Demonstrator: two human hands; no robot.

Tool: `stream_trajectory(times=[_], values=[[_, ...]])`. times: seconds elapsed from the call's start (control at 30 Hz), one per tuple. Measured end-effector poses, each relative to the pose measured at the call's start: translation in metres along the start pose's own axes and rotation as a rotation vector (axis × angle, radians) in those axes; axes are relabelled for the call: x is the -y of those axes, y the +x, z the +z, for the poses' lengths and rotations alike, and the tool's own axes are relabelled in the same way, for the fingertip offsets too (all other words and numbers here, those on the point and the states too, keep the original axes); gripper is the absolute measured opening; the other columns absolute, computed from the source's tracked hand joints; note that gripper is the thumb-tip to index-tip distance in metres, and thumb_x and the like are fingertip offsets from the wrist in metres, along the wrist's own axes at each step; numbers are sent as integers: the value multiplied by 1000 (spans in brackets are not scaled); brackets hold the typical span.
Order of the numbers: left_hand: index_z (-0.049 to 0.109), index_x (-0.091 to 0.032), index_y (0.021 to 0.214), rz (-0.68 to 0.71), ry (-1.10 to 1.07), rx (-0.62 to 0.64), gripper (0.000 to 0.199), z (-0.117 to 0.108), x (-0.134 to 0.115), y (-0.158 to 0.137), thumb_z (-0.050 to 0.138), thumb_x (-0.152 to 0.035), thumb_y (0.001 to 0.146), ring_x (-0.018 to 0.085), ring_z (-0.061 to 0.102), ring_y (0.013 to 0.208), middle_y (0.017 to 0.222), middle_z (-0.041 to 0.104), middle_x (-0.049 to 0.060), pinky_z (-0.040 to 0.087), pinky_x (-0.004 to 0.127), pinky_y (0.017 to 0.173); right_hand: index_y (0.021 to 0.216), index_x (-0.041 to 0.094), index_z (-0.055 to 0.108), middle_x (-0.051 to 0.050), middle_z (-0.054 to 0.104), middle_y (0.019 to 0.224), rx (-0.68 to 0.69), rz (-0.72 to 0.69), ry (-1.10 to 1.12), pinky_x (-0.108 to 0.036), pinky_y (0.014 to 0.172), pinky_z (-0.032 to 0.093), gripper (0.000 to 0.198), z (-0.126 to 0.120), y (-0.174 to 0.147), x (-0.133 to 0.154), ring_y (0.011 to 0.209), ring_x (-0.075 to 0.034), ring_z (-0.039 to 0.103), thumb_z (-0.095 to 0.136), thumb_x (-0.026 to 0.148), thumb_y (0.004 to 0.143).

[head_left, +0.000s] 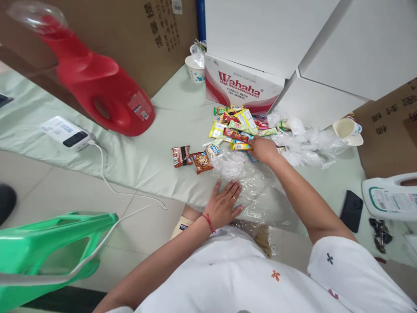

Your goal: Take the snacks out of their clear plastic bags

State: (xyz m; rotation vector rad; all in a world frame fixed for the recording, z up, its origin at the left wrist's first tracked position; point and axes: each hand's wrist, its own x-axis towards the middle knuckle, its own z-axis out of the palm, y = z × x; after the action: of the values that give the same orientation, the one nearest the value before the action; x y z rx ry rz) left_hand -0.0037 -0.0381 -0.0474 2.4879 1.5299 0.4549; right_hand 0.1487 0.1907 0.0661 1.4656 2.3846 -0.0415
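Observation:
My right hand (264, 150) reaches into the pile of wrapped snacks (236, 134), its fingers bent and closed at the right side on a packet with blue showing beside them. Which packet it is stays partly hidden under the fingers. Yellow, red, green and blue wrappers lie heaped together. Spread flat near the table's front edge, my left hand (224, 203) rests beside a crumpled clear plastic bag (257, 195) and holds nothing. Left of the pile lie a cookie packet (201, 161) and a brown snack packet (181, 156).
A Wahaba-style printed carton, reading Wahaha (243, 84), stands behind the snacks. More crumpled plastic (309, 145) lies to the right. A red jug (104, 91), a white device (67, 132) with a cable, a phone (352, 211) and a white bottle (392, 198) surround them. A green stool (58, 248) stands lower left.

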Motion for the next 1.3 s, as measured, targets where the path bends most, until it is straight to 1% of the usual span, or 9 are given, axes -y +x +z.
stream_trajectory(times=[0.13, 0.3, 0.4, 0.57, 0.73, 0.93, 1.1, 1.17, 1.3], values=[[37, -18, 163, 3, -22, 6, 68, -2, 1, -1, 39, -56, 106, 27, 35, 157, 166, 43, 13, 11, 59, 132, 131, 19, 68, -17, 65, 129, -105, 53, 66, -34, 86, 49, 41, -12, 12, -7, 110, -31, 67, 57, 44, 100], [39, -18, 162, -12, -32, 39, 68, -6, 1, 0, 41, -55, 105, 29, 37, 156, 166, 43, 13, 14, 60, 132, 132, 13, 68, -20, 62, 135, -110, -10, 92, -36, 88, 48, 42, -15, 53, 29, 111, -32, 66, 60, 34, 97], [40, -18, 162, -40, -64, 39, 67, -8, 3, 1, 41, -55, 105, 28, 38, 156, 166, 43, 12, 13, 59, 132, 128, 11, 70, -20, 64, 131, -121, -17, 77, -35, 86, 46, 39, -19, 54, 30, 110, -32, 65, 59, 31, 97], [41, -18, 161, -70, -115, 35, 67, -12, 10, 2, 46, -52, 103, 29, 37, 156, 167, 40, 12, 11, 57, 133, 108, 13, 72, -13, 69, 111, -197, 52, 185, -30, 75, 41, 38, -34, -30, -15, 95, -25, 63, 65, 48, 93], [41, -18, 161, -55, -135, 54, 69, -16, 16, 5, 51, -51, 101, 29, 37, 156, 167, 40, 12, 8, 58, 133, 93, 19, 69, -4, 67, 92, 49, -89, 345, -27, 68, 37, 24, -7, -147, -24, 79, -18, 62, 72, 42, 89], [40, -20, 161, -45, -108, 86, 68, -22, 27, 10, 51, -49, 101, 31, 39, 155, 166, 42, 13, 3, 64, 131, 111, 21, 71, -8, 69, 108, 268, -4, 179, -28, 62, 36, 24, 56, -172, 17, 86, -23, 69, 66, 37, 94], [38, -20, 162, -1, -68, 53, 71, -33, 31, 2, 55, -47, 99, 36, 38, 155, 167, 40, 17, 4, 70, 129, 148, 25, 53, -12, 59, 143, 77, -17, 371, -31, 74, 50, 61, 69, -191, -3, 103, -26, 71, 71, 43, 93], [39, -21, 161, 55, -66, -50, 69, -38, 33, -13, 58, -42, 97, 36, 38, 155, 164, 45, 18, 10, 69, 129, 146, 25, 55, -13, 57, 144, -72, -28, 454, -34, 79, 54, 51, 77, -218, -17, 108, -26, 69, 63, 42, 99], [47, -32, 155, 354, -119, -217, 65, -35, 44, -55, 60, -20, 93, 27, 56, 143, 141, 70, 9, 18, 59, 132, 119, 24, 71, -12, 69, 117, -303, -88, 520, -40, 86, 57, 27, 120, -284, -31, 105, -26, 67, 49, 26, 104]])
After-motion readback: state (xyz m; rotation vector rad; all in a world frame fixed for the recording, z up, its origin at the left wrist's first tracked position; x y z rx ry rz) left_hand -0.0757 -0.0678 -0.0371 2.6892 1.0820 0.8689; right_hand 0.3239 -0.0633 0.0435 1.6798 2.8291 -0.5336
